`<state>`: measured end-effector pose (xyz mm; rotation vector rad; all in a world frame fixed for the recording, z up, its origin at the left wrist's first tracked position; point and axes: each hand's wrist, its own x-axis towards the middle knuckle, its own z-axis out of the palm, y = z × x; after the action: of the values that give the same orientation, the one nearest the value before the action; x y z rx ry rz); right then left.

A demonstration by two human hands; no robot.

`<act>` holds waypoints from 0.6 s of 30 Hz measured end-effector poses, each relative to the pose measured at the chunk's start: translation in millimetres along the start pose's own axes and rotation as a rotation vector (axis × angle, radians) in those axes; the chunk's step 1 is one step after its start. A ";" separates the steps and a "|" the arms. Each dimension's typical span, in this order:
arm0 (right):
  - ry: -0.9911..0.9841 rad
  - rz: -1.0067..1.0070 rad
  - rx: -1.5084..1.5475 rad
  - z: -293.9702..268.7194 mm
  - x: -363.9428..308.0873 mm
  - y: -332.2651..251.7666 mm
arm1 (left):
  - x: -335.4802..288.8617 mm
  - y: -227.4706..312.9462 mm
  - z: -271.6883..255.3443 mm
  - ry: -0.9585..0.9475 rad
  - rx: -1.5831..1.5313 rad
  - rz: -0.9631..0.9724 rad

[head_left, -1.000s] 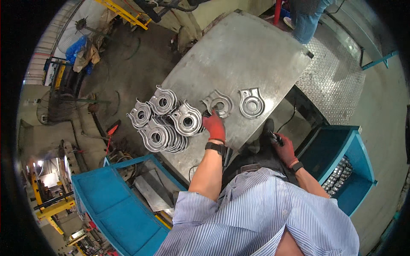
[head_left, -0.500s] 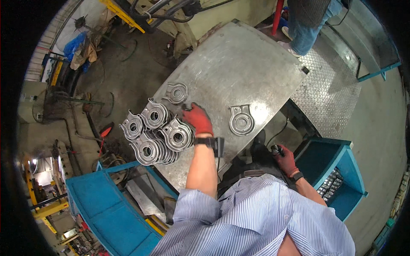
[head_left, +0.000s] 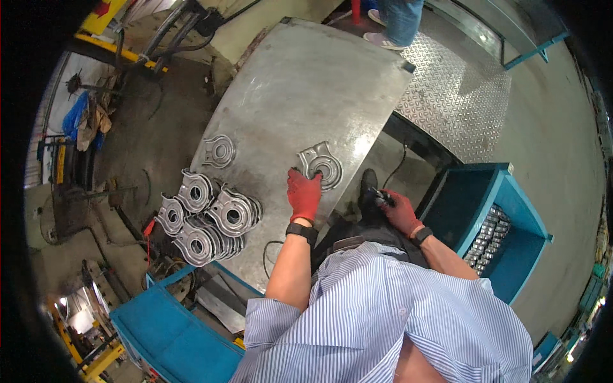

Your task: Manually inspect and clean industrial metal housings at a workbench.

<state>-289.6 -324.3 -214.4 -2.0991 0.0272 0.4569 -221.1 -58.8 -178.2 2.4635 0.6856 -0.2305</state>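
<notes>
On the metal table, my left hand in a red glove with dark fingertips grips the near-left side of a round stamped metal bracket. This bracket has concentric rings and a flat lug, and lies tilted. My right hand, also gloved in red, is closed on a small shiny metal piece beyond the table's near edge, beside the blue bin; the fingers partly hide it. Stacks of similar brackets stand at the table's left edge, with a single bracket lying beyond them.
A blue bin at my right contains several rows of small metal pieces. Another blue container stands at lower left. Beyond the table are a tread-plate platform and a person's legs. A cable hangs by the table's near edge.
My left hand has moved right from beside the stacks to the single bracket and taken hold of it. The bracket has turned and shifted away slightly. The whole view has swung.
</notes>
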 end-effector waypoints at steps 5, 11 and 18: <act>-0.025 -0.044 -0.054 -0.7 1.6 -27.7 | -2.3 5.3 -3.2 -0.167 -0.216 -0.005; -0.103 -0.081 -0.068 17.5 -3.5 -36.7 | -7.9 -32.7 26.6 -0.281 -0.592 -0.047; -0.069 -0.128 -0.154 39.0 5.8 -24.8 | -9.6 -43.2 36.7 -0.178 -0.355 0.137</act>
<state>-291.5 -277.7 -214.7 -2.2182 -0.1873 0.4658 -252.3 -53.0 -226.2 2.1097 0.4367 -0.2475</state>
